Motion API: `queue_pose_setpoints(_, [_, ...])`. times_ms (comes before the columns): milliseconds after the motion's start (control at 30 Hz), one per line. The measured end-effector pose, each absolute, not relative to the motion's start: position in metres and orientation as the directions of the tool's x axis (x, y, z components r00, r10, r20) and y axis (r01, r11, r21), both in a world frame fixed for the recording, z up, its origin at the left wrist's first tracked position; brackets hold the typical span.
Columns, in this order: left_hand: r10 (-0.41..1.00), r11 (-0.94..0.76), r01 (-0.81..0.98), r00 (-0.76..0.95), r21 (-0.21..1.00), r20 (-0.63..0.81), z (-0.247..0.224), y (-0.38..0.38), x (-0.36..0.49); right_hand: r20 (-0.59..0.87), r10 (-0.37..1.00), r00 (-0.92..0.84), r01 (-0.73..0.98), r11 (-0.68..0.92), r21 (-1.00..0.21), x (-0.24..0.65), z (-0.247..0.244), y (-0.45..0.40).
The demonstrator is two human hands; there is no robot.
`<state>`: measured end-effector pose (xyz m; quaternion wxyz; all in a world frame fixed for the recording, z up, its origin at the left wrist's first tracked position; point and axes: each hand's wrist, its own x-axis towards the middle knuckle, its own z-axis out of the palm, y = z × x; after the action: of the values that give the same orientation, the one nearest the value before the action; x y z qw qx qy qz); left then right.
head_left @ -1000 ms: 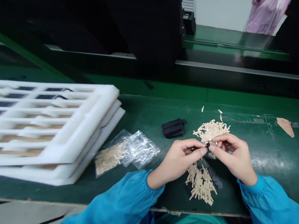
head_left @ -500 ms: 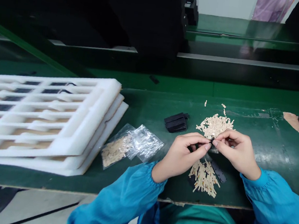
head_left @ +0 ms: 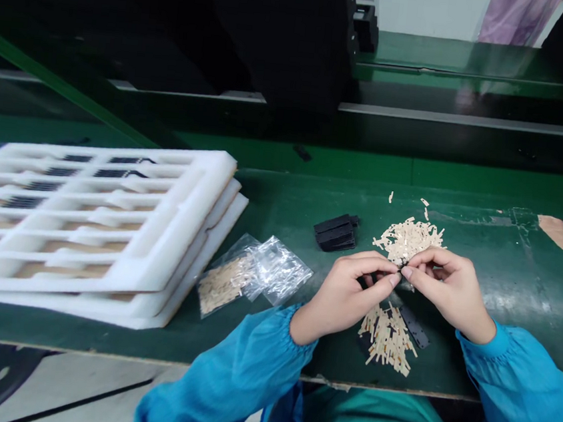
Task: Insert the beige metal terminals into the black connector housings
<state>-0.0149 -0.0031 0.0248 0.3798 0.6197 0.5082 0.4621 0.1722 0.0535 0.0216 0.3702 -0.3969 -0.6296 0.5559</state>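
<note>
Above the green bench (head_left: 283, 198), left hand (head_left: 343, 298) and right hand (head_left: 448, 292) curled, fingertips pinching a tiny black piece (head_left: 398, 270) between an upper pile of tan strips (head_left: 408, 241) and a lower pile (head_left: 386, 339); black strip (head_left: 414, 327) just beside the lower pile; front edge (head_left: 244, 371) close below; plastic bag (head_left: 275, 271) and white foam trays (head_left: 108, 233) off left.

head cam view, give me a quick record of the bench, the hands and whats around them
left hand: pinching a small dark piece at the fingertips
right hand: pinching the same piece from the other side
nearest the hands: upper pile of tan strips, lower pile of tan strips, black strip
further left: stack of black pieces, clear plastic bags, one holding tan strips
far left: white foam trays, stacked
surface: green bench
beyond the bench: person in pink
</note>
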Motion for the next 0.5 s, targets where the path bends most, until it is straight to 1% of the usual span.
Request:
queue_pose_setpoints(100, [0.988,-0.151,0.280,0.065,0.948,0.138,0.0250,-0.0030,-0.0144,0.045,0.908,-0.417,0.108,0.098,-0.989,0.1727,0.0221,0.0534])
queue_pose_setpoints(167, [0.998,-0.052,0.247,0.049,0.968,0.041,0.0255,-0.0025,-0.0143,0.066,0.910,-0.410,0.121,0.126,-0.985,0.1730,0.0230,0.0533])
queue_pose_setpoints(233, [0.997,0.062,0.178,0.038,0.982,-0.070,0.0263,-0.0012,-0.0147,0.059,0.911,-0.408,0.119,0.117,-0.986,0.1728,0.0239,0.0531])
queue_pose_setpoints(300, [0.991,0.121,0.096,0.046,0.988,-0.126,0.0272,0.0009,-0.0159,0.018,0.908,-0.419,0.102,0.067,-0.993,0.1722,0.0246,0.0528])
queue_pose_setpoints(500, [0.979,0.177,-0.048,0.107,0.983,-0.171,0.0263,0.0055,-0.0202,-0.111,0.877,-0.468,0.013,-0.119,-0.993,0.1709,0.0255,0.0517])
